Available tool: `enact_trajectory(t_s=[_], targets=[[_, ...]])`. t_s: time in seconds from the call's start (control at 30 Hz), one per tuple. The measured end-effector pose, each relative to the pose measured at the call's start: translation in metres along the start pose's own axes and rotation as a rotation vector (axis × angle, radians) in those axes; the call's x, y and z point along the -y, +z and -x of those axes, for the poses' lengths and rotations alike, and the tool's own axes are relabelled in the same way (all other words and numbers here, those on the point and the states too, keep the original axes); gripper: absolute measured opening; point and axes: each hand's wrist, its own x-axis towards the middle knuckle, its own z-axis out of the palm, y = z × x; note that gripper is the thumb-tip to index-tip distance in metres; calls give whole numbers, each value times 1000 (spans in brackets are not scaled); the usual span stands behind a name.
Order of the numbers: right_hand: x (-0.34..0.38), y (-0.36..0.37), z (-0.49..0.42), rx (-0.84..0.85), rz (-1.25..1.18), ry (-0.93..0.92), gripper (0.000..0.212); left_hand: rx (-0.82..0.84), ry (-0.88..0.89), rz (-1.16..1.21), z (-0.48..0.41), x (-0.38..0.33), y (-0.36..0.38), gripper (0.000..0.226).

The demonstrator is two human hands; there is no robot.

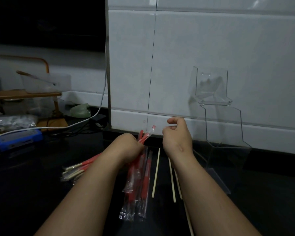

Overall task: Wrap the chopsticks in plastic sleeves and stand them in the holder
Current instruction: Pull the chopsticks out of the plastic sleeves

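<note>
My left hand grips a red sleeve near the back edge of the counter, with the sleeve's tip pointing up at the wall. My right hand hovers just beside that tip, fingers loosely curled, with nothing in them that I can see. I'd hold the sleeve steady and pinch its mouth open. The clear holder stands back right, seemingly empty. Bare chopsticks and spare sleeves lie between my forearms.
</note>
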Motion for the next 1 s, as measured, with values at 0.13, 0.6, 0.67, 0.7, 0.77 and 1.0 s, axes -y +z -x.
enact_trajectory(t_s=[0.13,0.6,0.67,0.7,0.77,1.0], targets=[[0,1,0,-11,14,-6,26,-14,0,-65,-3,2,7,23],[-1,-2,-2,16,120,-15,26,-20,16,-257,-7,9,8,31],[-2,-5,-2,114,255,-17,24,-42,34,-298,-7,9,7,25],[-3,-6,-2,160,331,-11,21,-52,40,-316,-7,9,6,23],[-5,-6,-2,248,463,23,15,-52,39,-349,-6,10,6,22],[-8,10,3,527,638,169,17,-2,65,-476,-8,13,6,21]])
